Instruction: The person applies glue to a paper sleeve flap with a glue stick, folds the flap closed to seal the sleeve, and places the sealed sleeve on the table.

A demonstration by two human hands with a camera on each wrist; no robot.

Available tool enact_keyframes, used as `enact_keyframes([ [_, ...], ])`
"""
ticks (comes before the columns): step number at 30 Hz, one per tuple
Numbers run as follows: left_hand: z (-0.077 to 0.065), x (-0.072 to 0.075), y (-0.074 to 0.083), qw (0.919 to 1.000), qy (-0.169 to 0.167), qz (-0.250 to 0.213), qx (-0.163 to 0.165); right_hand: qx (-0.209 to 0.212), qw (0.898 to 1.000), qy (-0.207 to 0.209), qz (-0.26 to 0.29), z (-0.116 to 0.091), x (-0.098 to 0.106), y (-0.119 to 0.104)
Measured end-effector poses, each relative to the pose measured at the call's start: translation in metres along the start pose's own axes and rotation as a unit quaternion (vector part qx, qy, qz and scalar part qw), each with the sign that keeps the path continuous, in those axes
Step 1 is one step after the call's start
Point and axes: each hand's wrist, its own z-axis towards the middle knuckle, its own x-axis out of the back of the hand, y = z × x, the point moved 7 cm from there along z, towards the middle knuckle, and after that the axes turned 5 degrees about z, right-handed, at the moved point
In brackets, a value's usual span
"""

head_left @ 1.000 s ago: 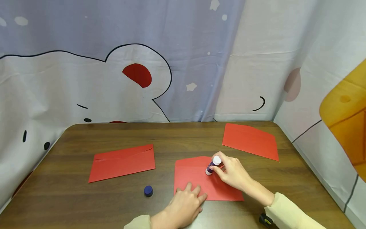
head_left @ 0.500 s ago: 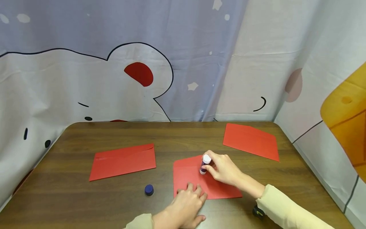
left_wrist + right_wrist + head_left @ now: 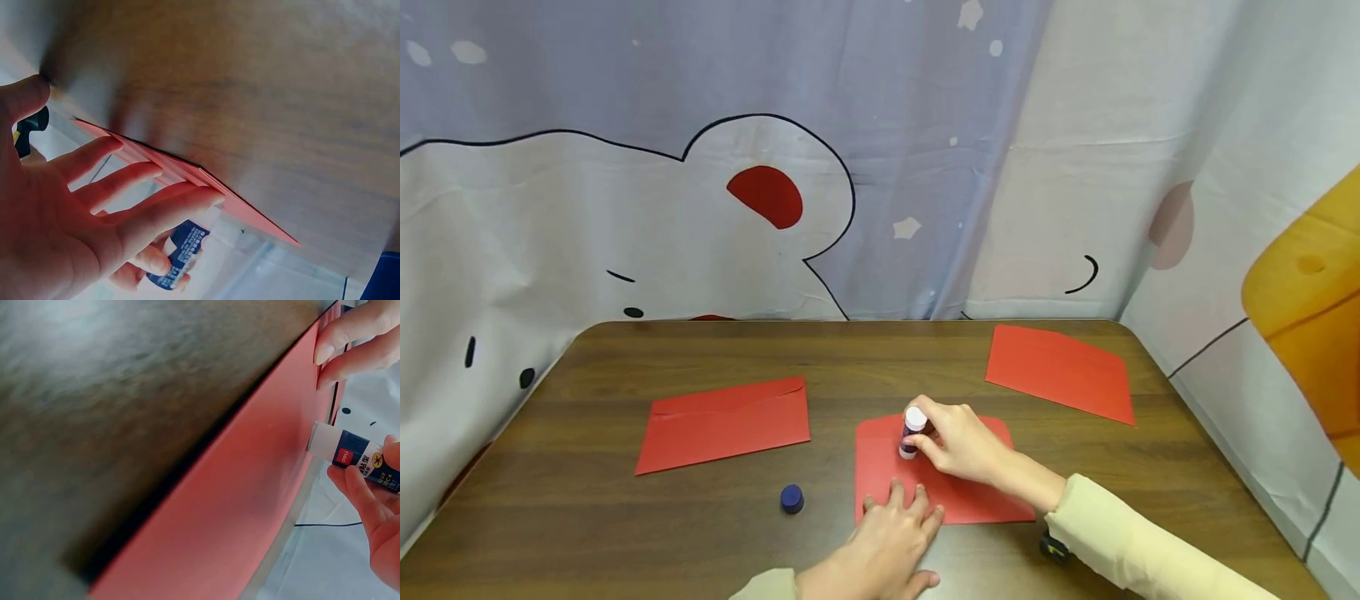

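Note:
A red envelope [image 3: 958, 492] lies on the table in front of the person, its flap side at the far edge. The right hand [image 3: 962, 442] grips a glue stick [image 3: 912, 433] with a dark blue label and white ends. In the right wrist view the glue stick [image 3: 356, 453] has its white end against the red paper. The left hand [image 3: 887, 533] rests with spread fingers on the envelope's near left part; its fingertips [image 3: 209, 195] touch the paper in the left wrist view. To the left of that hand stands the blue cap [image 3: 792, 498].
A second red envelope [image 3: 724, 425] lies at the left of the wooden table [image 3: 587, 517]. Another red envelope [image 3: 1060, 372] is at the back right. A printed curtain [image 3: 910, 167] hangs behind the table.
The right hand has moved left across the envelope with the glue stick, which now stands more upright. The left hand stays on the envelope, its thumb spread further out.

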Motion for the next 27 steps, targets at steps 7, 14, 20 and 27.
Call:
enact_keyframes([
  [7, -0.001, -0.001, 0.0, 1.0, 0.0, 0.001, 0.004, 0.019, 1.0, -0.008, 0.014, 0.013, -0.011, -0.008],
  [14, -0.002, 0.001, 0.0, 0.9999, 0.009, 0.002, -0.003, 0.032, 0.999, -0.025, 0.01, 0.025, -0.018, -0.016],
  [20, -0.001, 0.002, -0.002, 0.9993, 0.031, -0.013, -0.017, 0.03, 0.999, -0.018, 0.015, 0.031, -0.02, -0.014],
  [27, 0.005, 0.005, 0.0, 0.9992, 0.033, -0.02, -0.015, 0.018, 1.0, 0.006, 0.009, 0.036, -0.005, -0.013],
])
